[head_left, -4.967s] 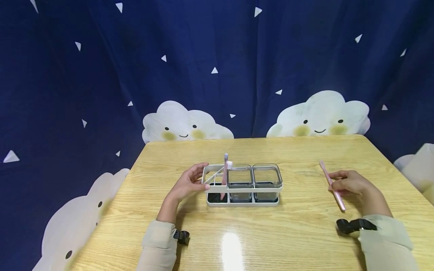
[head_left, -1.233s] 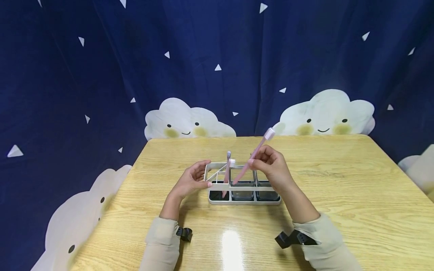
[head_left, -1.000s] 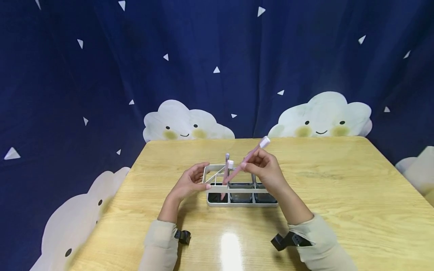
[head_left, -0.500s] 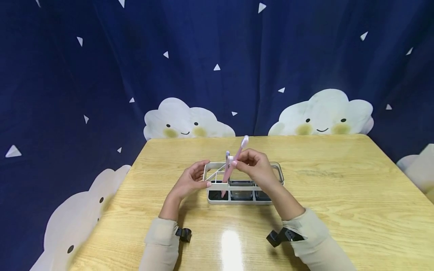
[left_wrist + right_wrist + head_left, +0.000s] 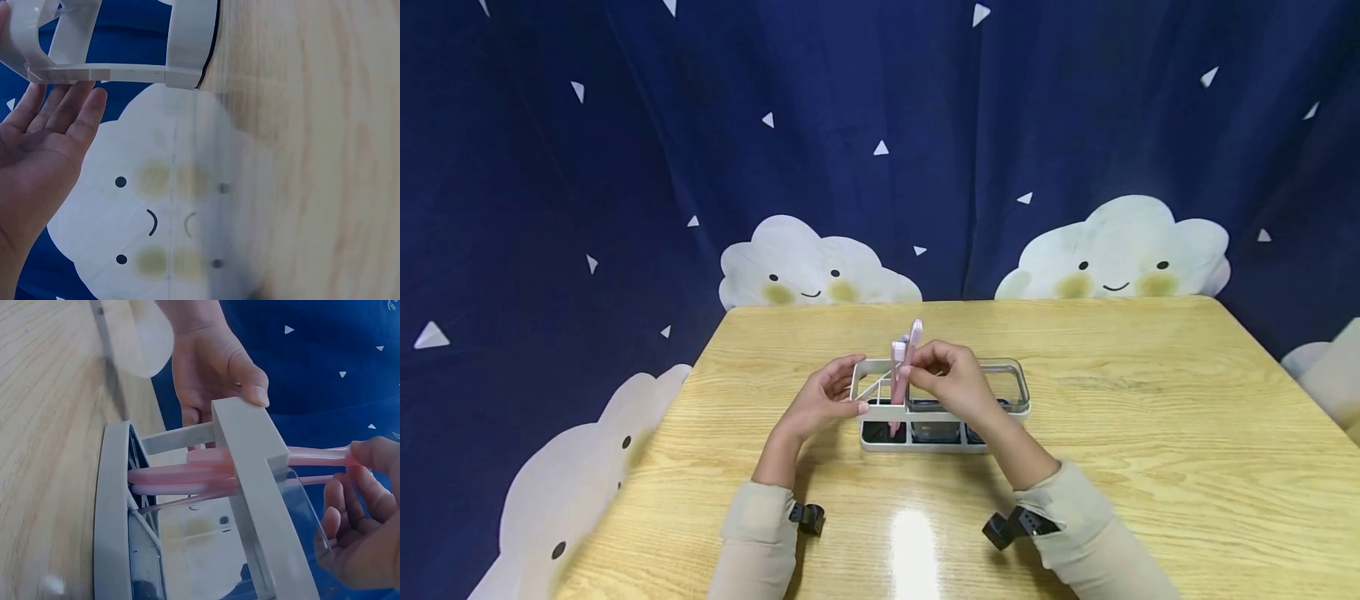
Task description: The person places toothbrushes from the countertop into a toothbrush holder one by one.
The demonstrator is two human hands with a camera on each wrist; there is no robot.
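A white toothbrush holder (image 5: 887,413) stands on the table, its left end gripped by my left hand (image 5: 820,404), thumb at the front rail and fingers behind. My right hand (image 5: 958,390) pinches a pink toothbrush (image 5: 915,332), bristle end up and nearly upright. In the right wrist view, this toothbrush (image 5: 315,456) passes through the holder's upper frame, its lower end above the base. Beside it other pink toothbrushes (image 5: 178,475) reach down to the base. One white-bristled toothbrush head (image 5: 898,350) shows just left of the pinched one.
Clear square cups (image 5: 1009,379) fill the holder's middle and right compartments, partly hidden behind my right hand. The wooden table (image 5: 1150,467) extends around the holder. A dark blue curtain (image 5: 820,100) with white clouds hangs behind the table's far edge.
My right hand has carried the pink toothbrush from the table's right side to the holder, tilted it upright and lowered it into the left section. My left hand has stayed on the holder.
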